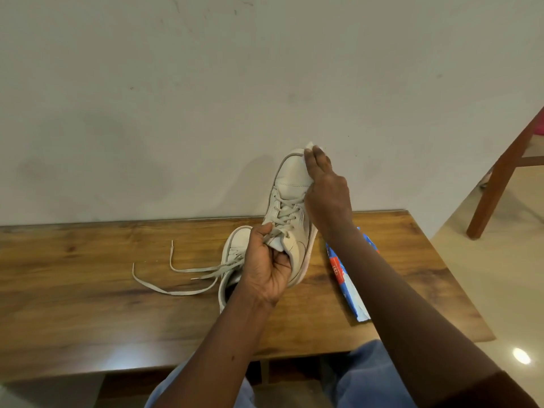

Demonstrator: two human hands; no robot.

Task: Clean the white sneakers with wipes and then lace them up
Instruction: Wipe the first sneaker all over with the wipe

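The left hand [266, 269] fingers grip the raised sneaker [290, 184] by its collar above the table [88, 275]. The second sneaker [235, 248] lies at its 9 o'clock and the wipes pack [343, 275] at 3. Farther off, the right hand [326, 192] presses a wipe [309, 146] onto the toe with straight fingers.

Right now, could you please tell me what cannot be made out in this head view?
Head view only:
wipe: mostly under the right hand; only a corner shows.
second sneaker: its heel is behind the left hand and forearm.
wipes packet: partly under the right forearm; print too small to read.
held sneaker: underside faces away.
chair: cut off by the right edge.
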